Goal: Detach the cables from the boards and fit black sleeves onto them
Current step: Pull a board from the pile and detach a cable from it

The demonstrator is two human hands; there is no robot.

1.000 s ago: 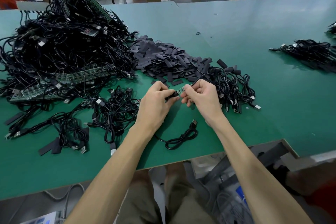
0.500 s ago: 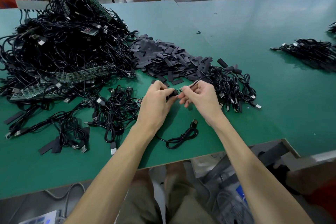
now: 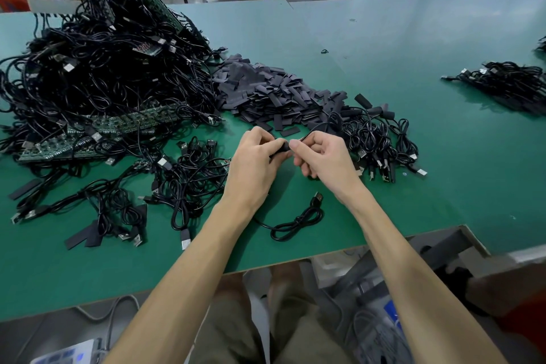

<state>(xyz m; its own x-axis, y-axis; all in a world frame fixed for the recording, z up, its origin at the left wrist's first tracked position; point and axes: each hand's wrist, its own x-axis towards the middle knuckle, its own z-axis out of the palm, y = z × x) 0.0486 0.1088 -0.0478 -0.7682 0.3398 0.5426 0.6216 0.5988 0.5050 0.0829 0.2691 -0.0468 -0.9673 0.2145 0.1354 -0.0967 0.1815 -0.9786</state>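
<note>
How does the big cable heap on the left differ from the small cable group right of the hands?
The left heap is much taller and wider than the right group. Green boards lie in the left heap; none show in the right group. Both are black cables with metal plugs.

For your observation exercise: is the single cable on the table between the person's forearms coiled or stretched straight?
Coiled. The cable lies in loose loops on the green table, one plug free at its far end.

I record a smooth, matt green table top. The cables are glossy black plastic with metal plugs; the sleeves look matt.
</note>
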